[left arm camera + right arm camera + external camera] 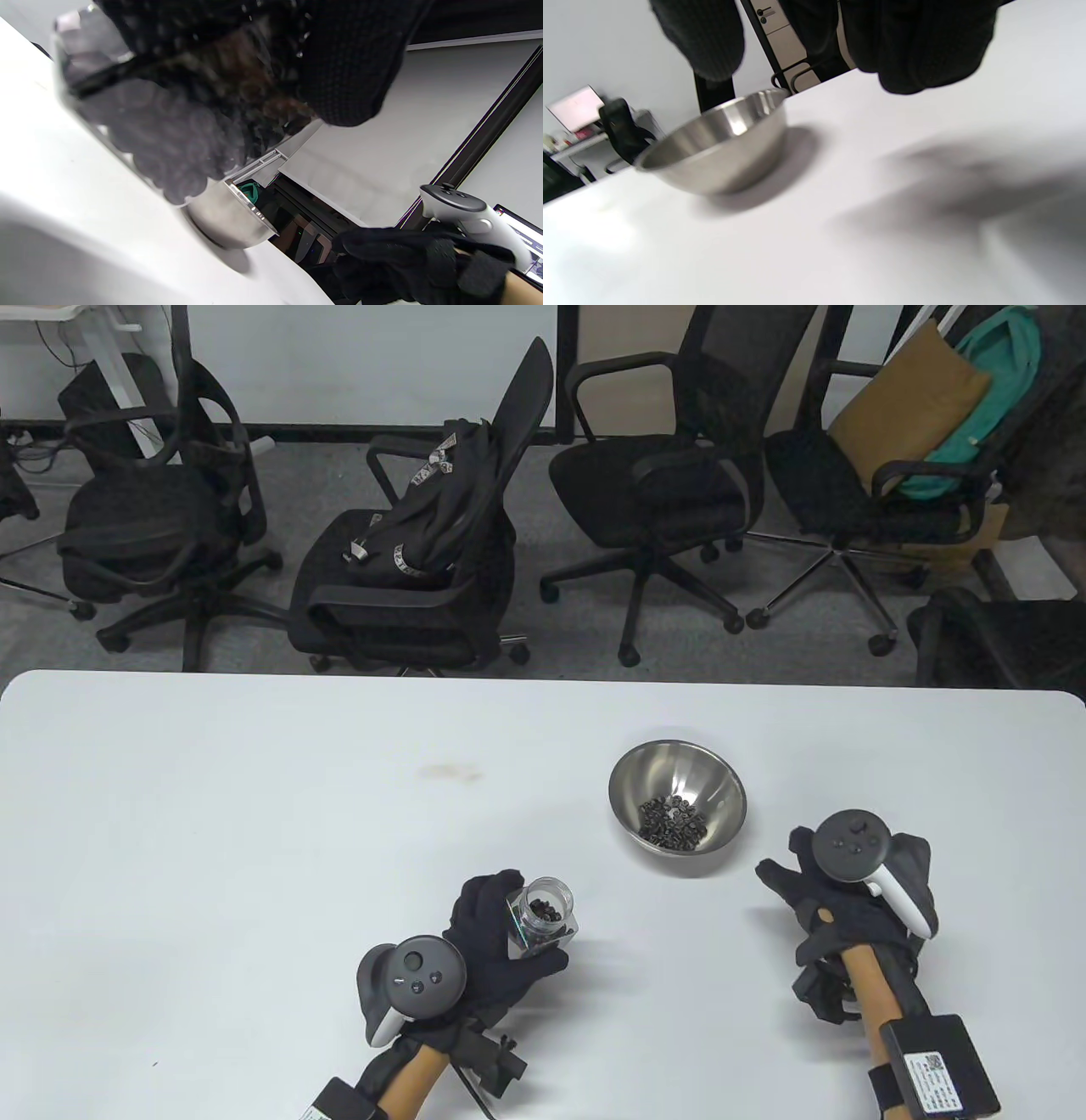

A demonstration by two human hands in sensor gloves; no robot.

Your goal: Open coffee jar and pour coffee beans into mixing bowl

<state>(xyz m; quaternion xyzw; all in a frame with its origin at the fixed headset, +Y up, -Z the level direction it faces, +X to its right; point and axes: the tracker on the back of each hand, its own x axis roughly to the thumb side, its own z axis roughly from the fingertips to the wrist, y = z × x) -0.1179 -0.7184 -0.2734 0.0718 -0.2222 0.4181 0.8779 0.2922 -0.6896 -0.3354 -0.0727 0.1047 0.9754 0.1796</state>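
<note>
Table view: my left hand (496,937) grips the open glass jar (543,918) around its body; light, slippery, breakable. Right hand (836,899) rests spread, empty, beside the bowl (677,808).

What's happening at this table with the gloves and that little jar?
A person in sensor gloves is moving coffee beans from a jar to a bowl. The left hand holds the open coffee jar, some beans inside. The mixing bowl holds a small pile of beans. The right hand is beside the bowl, holding nothing.
</note>
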